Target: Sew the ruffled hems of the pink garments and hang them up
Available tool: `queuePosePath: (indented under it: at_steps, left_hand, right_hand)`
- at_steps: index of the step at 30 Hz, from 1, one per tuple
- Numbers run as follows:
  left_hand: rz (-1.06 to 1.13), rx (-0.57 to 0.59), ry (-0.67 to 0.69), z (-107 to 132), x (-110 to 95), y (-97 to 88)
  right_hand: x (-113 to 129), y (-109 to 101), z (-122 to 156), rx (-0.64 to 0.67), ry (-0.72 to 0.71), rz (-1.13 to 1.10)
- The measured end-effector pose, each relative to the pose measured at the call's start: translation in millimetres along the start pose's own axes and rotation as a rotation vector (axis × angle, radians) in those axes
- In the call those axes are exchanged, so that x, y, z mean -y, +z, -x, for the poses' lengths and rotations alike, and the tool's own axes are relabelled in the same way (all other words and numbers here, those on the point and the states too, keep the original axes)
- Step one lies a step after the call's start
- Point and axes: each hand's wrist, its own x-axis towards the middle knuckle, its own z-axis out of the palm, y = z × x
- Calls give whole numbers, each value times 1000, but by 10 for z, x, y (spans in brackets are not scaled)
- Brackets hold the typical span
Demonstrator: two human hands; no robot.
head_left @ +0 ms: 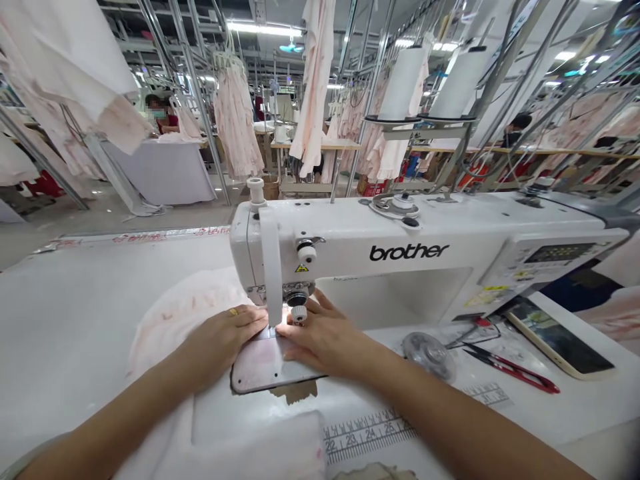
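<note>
A white Brother sewing machine (410, 253) stands on the white table (75, 313). Pale pink fabric (185, 307) lies to the left of its needle area. My left hand (220, 340), with a gold ring, lies flat on the fabric, fingers stretched toward the presser foot (295, 313). My right hand (320, 337) rests beside the foot on the metal needle plate (260, 370), fingers spread flat. Both hands almost meet at the needle, where a small lamp shines.
Red thread snips (515, 370), a round bobbin case (427, 350) and a phone (560, 340) lie right of the machine. A printed ruler (370, 430) runs along the table front. Pink garments hang on racks behind; a person sits at a far table (160, 167).
</note>
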Motion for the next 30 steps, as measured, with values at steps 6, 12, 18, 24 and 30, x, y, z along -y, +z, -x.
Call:
queuePosePath:
  at_steps: [6,12,18,24,30]
  left_hand:
    - [14,-10,-12,1,-20,-13]
    - [18,-35,-16,10,-26,-4]
    - [103,-5,-79,26,22,-46]
    - [87,65,-277,233,707,-222]
    - [83,77,-459,337,636,-369]
  right_hand:
    - [-46,-26,3,-53,-37,-71]
    - [-60,-24,8,-116,-33,-111]
    - [-53,20,5,-150,-58,-117]
    - [11,64,2,-238,-145,-120]
    - [101,78,-11,-210,-233,-175]
